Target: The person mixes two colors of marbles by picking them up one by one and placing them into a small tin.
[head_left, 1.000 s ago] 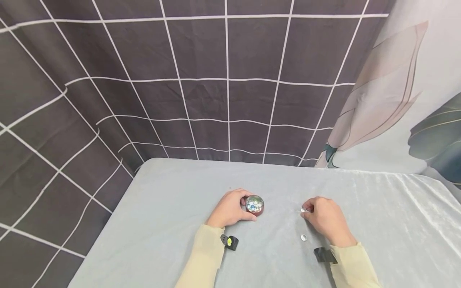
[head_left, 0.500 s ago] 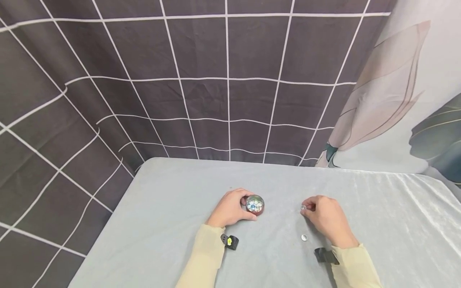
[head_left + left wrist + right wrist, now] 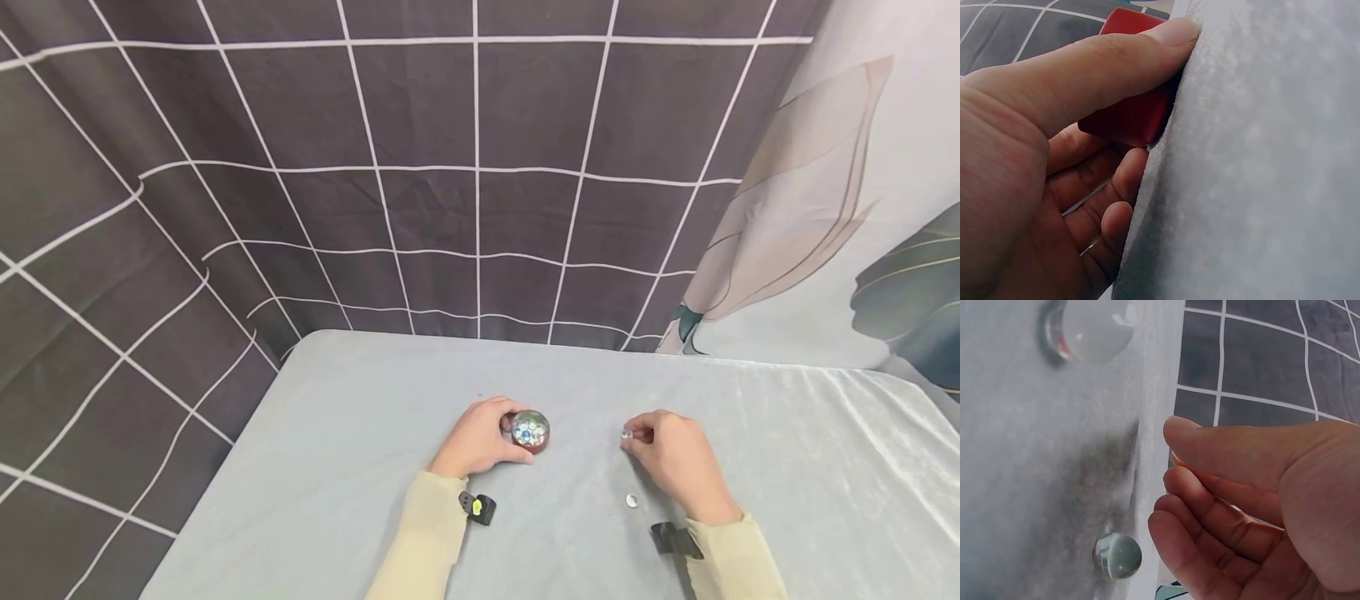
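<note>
Left hand (image 3: pixel 474 435) gripping red container (image 3: pixel 531 430); right hand (image 3: pixel 678 460) pinching clear bead (image 3: pixel 627 434).
Bead's right of the container, second bead (image 3: pixel 632 501) right and nearer the wearer. Probably slippery: light, even fingertip pinch; hold container steady.

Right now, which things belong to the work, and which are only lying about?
Work, I judge:
- red round object, in left hand
- clear piece, in right hand
- probably loose clear balls

Only around:
- pale cloth
- checked curtain
</note>
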Motion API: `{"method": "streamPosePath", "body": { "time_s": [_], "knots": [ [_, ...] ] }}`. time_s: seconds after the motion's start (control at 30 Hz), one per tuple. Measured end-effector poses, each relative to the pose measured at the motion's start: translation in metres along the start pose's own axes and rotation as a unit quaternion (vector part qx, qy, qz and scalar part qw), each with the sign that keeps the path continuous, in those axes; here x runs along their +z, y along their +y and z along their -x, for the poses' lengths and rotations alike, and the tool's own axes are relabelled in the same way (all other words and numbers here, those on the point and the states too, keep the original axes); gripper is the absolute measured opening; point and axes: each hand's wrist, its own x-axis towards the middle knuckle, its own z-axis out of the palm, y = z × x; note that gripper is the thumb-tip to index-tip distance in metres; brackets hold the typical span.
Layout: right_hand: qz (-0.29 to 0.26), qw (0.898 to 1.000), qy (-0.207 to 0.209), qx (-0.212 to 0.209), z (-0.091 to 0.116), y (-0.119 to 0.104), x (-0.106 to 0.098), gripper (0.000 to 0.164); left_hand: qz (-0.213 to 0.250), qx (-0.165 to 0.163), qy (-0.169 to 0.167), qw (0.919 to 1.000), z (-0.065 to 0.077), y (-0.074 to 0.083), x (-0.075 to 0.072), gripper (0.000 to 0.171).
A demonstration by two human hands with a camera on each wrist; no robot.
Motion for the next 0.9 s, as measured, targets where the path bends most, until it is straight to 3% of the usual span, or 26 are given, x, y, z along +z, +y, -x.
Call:
{"method": "streamPosePath", "body": {
  "time_s": [0.9],
  "knots": [
    [-0.008,1.000,0.023,-0.014,0.000,-0.012,0.003,0.012,-0.014,0.011,0.000,0.9998,-0.001,0.002,-0.002,0.060]
  ]
}}
